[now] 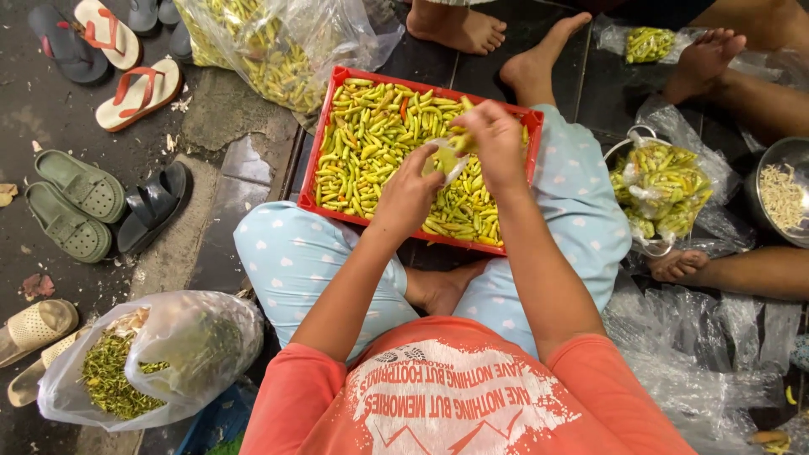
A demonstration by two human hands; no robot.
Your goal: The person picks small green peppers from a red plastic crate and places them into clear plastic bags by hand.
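Note:
I sit cross-legged on the floor with a red tray (327, 126) of yellow-green chillies (371, 143) in front of my knees. My left hand (409, 195) holds a small clear plastic bag (444, 160) over the tray. My right hand (493, 139) is closed on a bunch of chillies at the bag's mouth. Both hands hover above the right half of the tray.
A big clear bag of chillies (270, 42) lies behind the tray. A plastic bag of green stems (143, 358) sits at my left. Sandals and slippers (76, 202) lie on the left. Other people's feet (539, 59), a metal basket of filled packets (661, 190) and a steel bowl (784, 190) are on the right.

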